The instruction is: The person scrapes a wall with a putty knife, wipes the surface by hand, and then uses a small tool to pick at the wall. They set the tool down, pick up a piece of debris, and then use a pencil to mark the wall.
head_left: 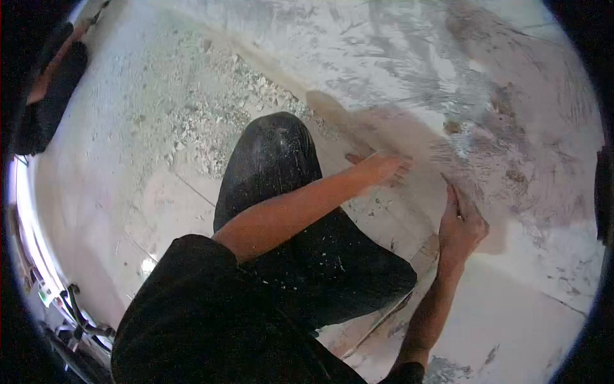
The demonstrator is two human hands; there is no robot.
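Observation:
My left hand (382, 169) reaches across my bent knee, its thumb apart from the slightly blurred fingers, and holds nothing that shows. The fingertips are close to the foot of a patchy, scraped wall (409, 70). To its right, my right hand (462, 227) is closed in a pinch near the same wall. A thin dark tip (444, 177) sticks out past its fingers toward the scuffed surface; the rest of that slim piece is hidden in the grip. Rough grey and brownish patches (505, 128) mark the wall above this hand.
Pale flakes and crumbs (211, 115) litter the tiled floor (89, 211) along the wall. My dusty dark-trousered knees (272, 153) stand between my arms. Another person's arm and dark clothing (54, 89) show at the upper left. Dark tubes or cables (80, 320) lie at the lower left.

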